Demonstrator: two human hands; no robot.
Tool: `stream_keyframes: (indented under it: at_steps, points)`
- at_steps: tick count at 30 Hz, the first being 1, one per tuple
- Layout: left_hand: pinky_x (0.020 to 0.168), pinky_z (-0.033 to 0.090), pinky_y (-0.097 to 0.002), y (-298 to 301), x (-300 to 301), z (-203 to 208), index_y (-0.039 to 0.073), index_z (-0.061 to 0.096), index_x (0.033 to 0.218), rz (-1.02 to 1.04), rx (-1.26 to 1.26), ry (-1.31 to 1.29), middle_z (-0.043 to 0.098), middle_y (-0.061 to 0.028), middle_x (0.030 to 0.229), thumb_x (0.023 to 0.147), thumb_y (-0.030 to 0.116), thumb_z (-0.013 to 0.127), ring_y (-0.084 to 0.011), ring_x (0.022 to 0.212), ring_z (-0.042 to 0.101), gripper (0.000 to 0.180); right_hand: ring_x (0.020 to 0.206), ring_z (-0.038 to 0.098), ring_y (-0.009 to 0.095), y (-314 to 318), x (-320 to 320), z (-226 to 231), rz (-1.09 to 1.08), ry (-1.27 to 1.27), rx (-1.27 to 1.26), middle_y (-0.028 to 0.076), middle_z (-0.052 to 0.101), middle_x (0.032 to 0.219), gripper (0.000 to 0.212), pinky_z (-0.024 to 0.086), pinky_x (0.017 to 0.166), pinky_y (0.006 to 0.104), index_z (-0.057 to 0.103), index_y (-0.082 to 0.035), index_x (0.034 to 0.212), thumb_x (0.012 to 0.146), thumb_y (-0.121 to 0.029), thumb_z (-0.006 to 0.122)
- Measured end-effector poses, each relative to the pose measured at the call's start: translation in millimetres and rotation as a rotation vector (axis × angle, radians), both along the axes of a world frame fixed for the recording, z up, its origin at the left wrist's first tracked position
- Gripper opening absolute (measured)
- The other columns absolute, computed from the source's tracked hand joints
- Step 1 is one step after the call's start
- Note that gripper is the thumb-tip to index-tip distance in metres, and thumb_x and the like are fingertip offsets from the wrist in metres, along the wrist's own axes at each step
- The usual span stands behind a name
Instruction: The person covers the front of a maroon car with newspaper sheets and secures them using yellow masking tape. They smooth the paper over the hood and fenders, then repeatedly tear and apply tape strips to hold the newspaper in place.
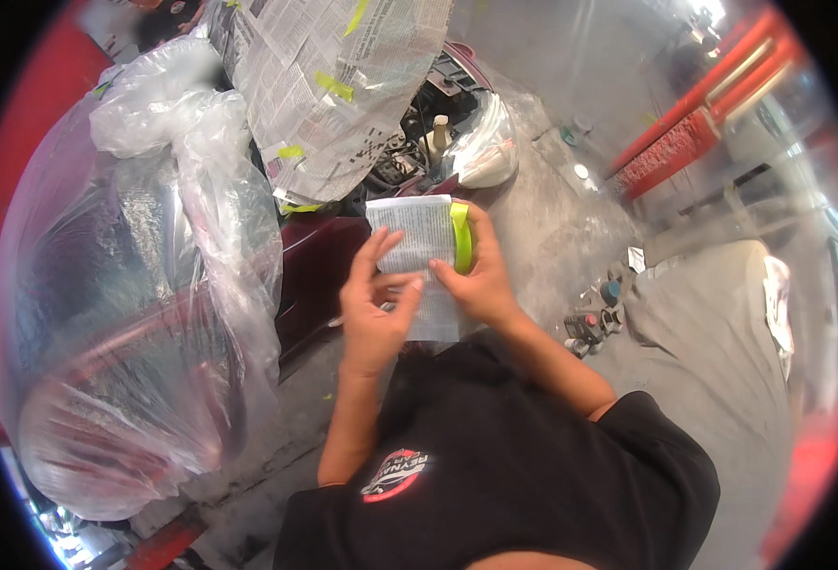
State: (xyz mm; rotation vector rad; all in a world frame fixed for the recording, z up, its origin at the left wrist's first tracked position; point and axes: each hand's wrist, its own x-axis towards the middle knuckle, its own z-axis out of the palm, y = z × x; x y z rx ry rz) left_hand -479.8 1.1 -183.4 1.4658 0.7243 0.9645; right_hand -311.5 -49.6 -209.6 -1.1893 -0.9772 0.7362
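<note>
As the right grip (483,281) pins newspaper (427,237) and lime tape (462,243) at three o'clock, seemingly for steadiness, left grip (371,309) curls at eight, closure I cannot tell.

Pretty sure we're in a car body workshop. We can see dark red bodywork (319,275) beside clear plastic sheeting (215,171), with more red showing through it, plus newspaper sheets (329,128) with strips of yellow-green tape (334,86) on them. There's an exposed engine bay (397,161) right next to that, and we've got a scuffed grey floor (566,233) with small containers (585,328) near a grey drape (714,351).
</note>
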Motion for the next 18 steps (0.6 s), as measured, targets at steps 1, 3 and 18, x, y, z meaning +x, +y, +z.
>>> stream_keyframes:
  at_steps: [1,3,18]
  points:
    - [0.077,0.057,-0.0229,8,-10,-2,0.001,0.043,0.154,0.050,0.010,0.023,0.057,-0.0160,0.148,0.088,-0.007,0.071,-0.0125,0.099,0.072,0.072,0.127,0.054,0.020,1,-5,1,0.014,-0.017,-0.003,0.011,0.057,0.134,0.076,0.043,0.110,0.0348,0.038,-0.006,0.150,0.084,0.004,0.074]
    - [0.085,0.057,-0.0276,23,-21,18,-0.001,0.060,0.136,0.171,0.191,0.161,0.066,-0.0117,0.132,0.090,-0.002,0.073,-0.0162,0.107,0.068,0.047,0.129,0.053,0.020,-2,-13,1,0.042,-0.053,-0.015,0.011,0.056,0.135,0.077,0.042,0.112,0.0345,0.038,-0.006,0.151,0.084,0.004,0.074]
    - [0.086,0.055,-0.0289,79,-5,48,-0.002,0.072,0.115,-0.284,0.132,0.353,0.076,-0.0088,0.103,0.094,0.011,0.077,-0.0121,0.093,0.070,0.026,0.128,0.054,0.022,-11,-18,30,0.195,-0.168,-0.162,0.011,0.057,0.134,0.077,0.043,0.111,0.0370,0.041,-0.007,0.149,0.083,0.001,0.078]
